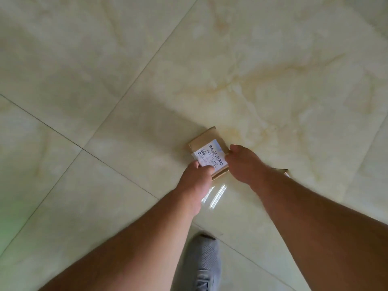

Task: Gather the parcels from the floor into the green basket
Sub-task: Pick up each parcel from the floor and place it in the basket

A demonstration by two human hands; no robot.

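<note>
A small brown cardboard parcel (206, 147) with a white shipping label lies low over the pale tiled floor, near the middle of the view. My left hand (196, 181) grips its near left edge, thumb on the label. My right hand (243, 162) holds its right edge with the fingers curled around it. Whether the parcel rests on the floor or is just lifted off it, I cannot tell. A sliver of another brown parcel (283, 171) peeks out behind my right forearm. The green basket is not in view.
Glossy cream marble-pattern tiles (252, 70) with dark grout lines fill the view. My grey mesh shoe (202, 263) stands at the bottom centre. A faint green glow shows at the left edge (8, 227).
</note>
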